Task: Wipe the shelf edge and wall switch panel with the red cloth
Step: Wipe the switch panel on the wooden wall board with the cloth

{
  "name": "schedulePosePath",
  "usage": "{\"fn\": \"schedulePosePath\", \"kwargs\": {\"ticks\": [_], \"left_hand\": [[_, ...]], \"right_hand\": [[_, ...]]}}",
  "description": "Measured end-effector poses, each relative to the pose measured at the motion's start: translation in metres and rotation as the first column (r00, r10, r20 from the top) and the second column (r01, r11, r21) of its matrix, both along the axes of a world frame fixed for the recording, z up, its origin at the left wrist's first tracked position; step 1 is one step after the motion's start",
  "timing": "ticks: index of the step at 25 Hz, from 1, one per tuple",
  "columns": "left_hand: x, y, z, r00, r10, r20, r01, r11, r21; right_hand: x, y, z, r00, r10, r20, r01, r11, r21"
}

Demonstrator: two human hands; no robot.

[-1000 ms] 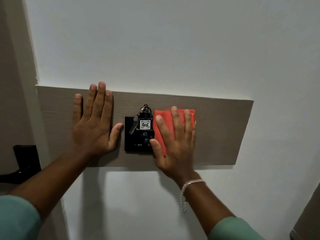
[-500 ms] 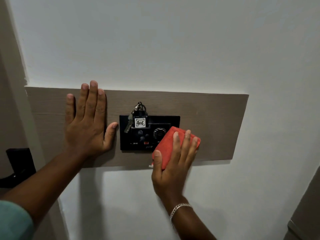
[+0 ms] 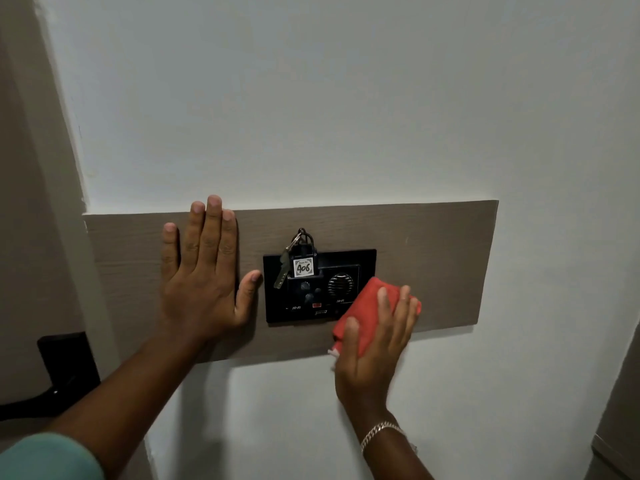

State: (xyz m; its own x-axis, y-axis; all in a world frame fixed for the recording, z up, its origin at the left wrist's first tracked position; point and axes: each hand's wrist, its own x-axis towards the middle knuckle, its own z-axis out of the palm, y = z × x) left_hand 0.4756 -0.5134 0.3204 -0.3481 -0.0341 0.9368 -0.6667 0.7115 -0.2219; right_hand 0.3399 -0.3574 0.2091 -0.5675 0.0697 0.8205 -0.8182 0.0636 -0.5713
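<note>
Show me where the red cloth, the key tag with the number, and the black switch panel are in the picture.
red cloth (image 3: 367,306): head view, on its upper folded part above the fingers.
key tag (image 3: 303,267): head view, on the white label reading 406.
black switch panel (image 3: 277,306): head view, on its bare lower left face.

A plain white painted wall (image 3: 346,98) is filling most of the view. A long brown wooden board (image 3: 433,265) is sitting flat on it. A black door handle (image 3: 65,368) is showing at the left.
</note>
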Motion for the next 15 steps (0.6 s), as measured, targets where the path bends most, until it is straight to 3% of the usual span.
{"fn": "schedulePosePath", "kwargs": {"ticks": [1, 3, 5, 8, 10, 12, 15], "left_hand": [[0.000, 0.000, 0.000, 1.000, -0.009, -0.002, 0.009, 1.000, 0.004], [0.000, 0.001, -0.002, 1.000, -0.028, -0.012, 0.029, 0.999, 0.014], [0.000, 0.001, -0.002, 0.999, -0.040, -0.018, 0.040, 0.999, 0.020], [0.000, -0.002, -0.002, 0.998, -0.053, -0.021, 0.053, 0.999, 0.000], [0.000, -0.002, -0.003, 0.999, -0.035, -0.032, 0.034, 0.999, -0.023], [0.000, -0.001, -0.002, 0.999, -0.040, -0.030, 0.039, 0.999, -0.030], [0.002, -0.001, -0.003, 0.999, -0.029, -0.019, 0.029, 0.999, -0.026]], "right_hand": [[0.001, -0.001, 0.010, 0.998, 0.042, 0.054, -0.037, 0.995, -0.092], [0.006, -0.006, 0.031, 0.994, 0.113, 0.008, -0.110, 0.979, -0.170], [0.010, -0.011, 0.047, 0.985, 0.120, -0.125, -0.128, 0.990, -0.061], [-0.003, -0.001, 0.051, 0.942, 0.045, -0.332, 0.018, 0.983, 0.184], [-0.023, 0.014, 0.050, 0.891, 0.057, -0.451, 0.069, 0.964, 0.257], [-0.025, 0.017, 0.053, 0.905, 0.071, -0.420, 0.037, 0.969, 0.243], [-0.003, 0.004, 0.063, 0.964, 0.098, -0.248, -0.045, 0.977, 0.209]]}}
